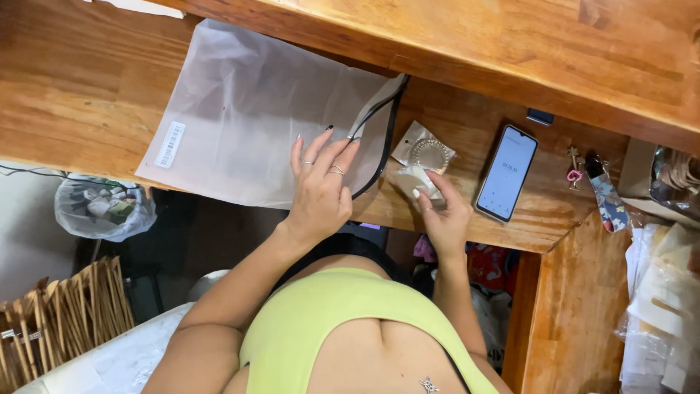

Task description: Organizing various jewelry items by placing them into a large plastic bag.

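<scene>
Phone (506, 174) right of small packet (426, 153), both on desk (80, 87)

Your left hand (321, 191) lies palm down with its fingers (329, 149) spread and stretched forward, rings on two of them, the wrist straight and the forearm running back toward your body. Your right hand (442, 213) sits close beside it, fingers curled inward, thumb and fingertips (421, 194) pinched together, its forearm angled down and back.
</scene>
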